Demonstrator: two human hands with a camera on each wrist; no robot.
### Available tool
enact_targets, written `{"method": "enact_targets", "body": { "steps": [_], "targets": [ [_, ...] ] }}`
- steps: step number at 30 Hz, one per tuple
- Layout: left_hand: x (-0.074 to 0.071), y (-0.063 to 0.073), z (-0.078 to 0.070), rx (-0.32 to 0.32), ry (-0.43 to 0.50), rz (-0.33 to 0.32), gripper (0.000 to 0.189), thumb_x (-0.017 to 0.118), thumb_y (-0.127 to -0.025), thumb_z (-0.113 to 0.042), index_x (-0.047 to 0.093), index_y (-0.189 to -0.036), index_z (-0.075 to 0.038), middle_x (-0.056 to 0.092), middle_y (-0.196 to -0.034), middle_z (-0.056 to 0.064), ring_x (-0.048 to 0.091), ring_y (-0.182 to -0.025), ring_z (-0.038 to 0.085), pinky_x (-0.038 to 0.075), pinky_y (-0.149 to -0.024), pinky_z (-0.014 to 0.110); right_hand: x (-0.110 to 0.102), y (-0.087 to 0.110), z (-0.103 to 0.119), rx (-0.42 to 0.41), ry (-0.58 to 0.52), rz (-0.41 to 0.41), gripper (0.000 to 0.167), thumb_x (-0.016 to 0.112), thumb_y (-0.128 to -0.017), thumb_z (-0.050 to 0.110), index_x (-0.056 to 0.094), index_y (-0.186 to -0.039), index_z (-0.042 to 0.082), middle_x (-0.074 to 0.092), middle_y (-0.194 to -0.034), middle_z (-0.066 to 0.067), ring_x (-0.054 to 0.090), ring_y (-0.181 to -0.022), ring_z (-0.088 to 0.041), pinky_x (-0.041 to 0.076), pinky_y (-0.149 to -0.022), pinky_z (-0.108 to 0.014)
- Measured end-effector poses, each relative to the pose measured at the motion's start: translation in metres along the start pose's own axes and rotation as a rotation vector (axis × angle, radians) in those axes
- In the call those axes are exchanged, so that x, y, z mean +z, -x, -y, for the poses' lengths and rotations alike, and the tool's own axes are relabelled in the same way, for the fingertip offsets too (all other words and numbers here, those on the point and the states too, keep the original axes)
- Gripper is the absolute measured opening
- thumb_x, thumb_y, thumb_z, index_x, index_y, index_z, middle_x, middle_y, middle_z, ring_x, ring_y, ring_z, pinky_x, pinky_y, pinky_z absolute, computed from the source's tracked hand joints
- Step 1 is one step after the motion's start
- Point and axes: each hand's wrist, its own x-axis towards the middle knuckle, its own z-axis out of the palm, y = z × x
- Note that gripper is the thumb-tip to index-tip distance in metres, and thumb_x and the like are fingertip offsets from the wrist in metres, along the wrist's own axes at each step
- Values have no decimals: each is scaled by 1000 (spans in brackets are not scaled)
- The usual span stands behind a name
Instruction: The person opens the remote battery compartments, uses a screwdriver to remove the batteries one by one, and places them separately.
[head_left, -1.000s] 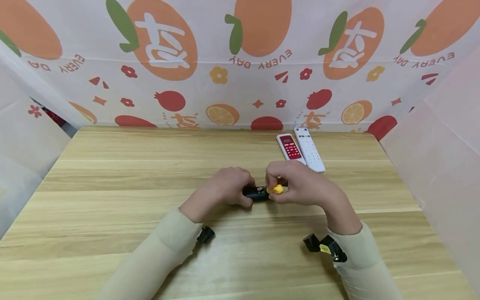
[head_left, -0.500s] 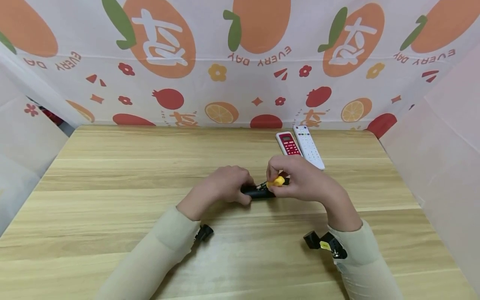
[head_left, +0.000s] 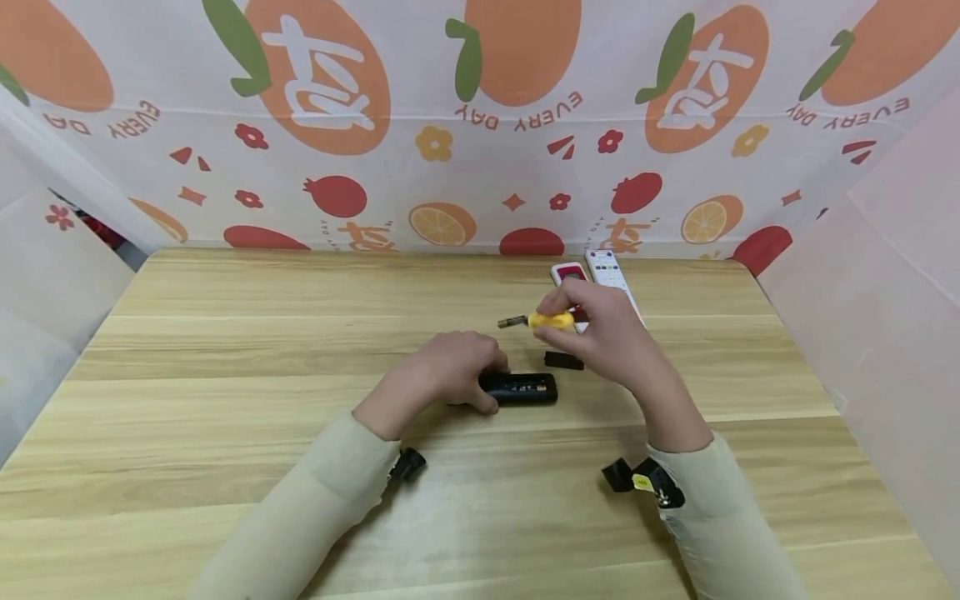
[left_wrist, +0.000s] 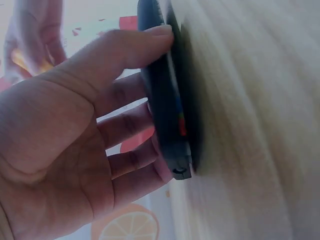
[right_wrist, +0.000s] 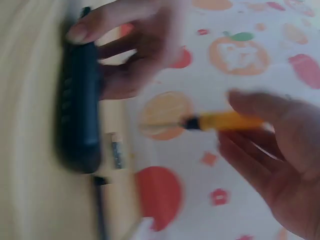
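Head view showed us gripping the black remote with our left hand while, beyond that remote, a black piece lay and our right hand pinched a yellow screwdriver.

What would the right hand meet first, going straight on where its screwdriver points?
Probably the loose battery in line with the yellow screwdriver in the head view; depth is unclear, so the right hand might pass above.
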Motion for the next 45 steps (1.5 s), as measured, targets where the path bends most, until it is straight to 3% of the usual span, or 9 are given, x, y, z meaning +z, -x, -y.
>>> {"method": "enact_targets", "body": {
  "steps": [3,6,16,28,45],
  "targets": [
    [-1,2,-1,-15,-23,16,37,86,-74,-41,71,-103,-23,62,-96,-9,55,-85,13,48,-78,36,16,-9,-17,115,26,-78,20,80,-85,18,64,-93,11,74,-104,-2,68,-94,-15,57,-77,-29],
    [-1,3,-3,-17,-34,24,36,87,-74,-40,71,-101,-22,61,-96,-8,55,-84,13,47,-78,36,28,-18,-30,203,56,-63,19,79,-86,20,64,-94,11,74,-107,-3,67,-94,-17,55,-78,-31],
    [-1,4,-5,-15,-41,8,37,87,-73,-41,70,-101,-22,61,-97,-8,55,-86,12,47,-78,36,28,-17,-35,290,32,-74,21,81,-84,16,65,-97,12,74,-107,-1,66,-92,-16,57,-80,-34],
    [0,2,-7,-26,-29,7,40,89,-72,-40,71,-103,-22,60,-97,-7,54,-86,13,47,-79,38,18,-12,-27,239,-27,-110,23,80,-85,17,64,-101,12,72,-105,-1,68,-87,-13,57,-77,-28],
    [-1,3,-8,-49,-13,12,44,89,-72,-40,72,-108,-21,61,-102,-6,54,-89,14,47,-81,38,0,-6,-4,147,-39,-122,27,78,-87,29,65,-104,14,67,-96,2,62,-75,-12,55,-69,-25]
  ]
}}
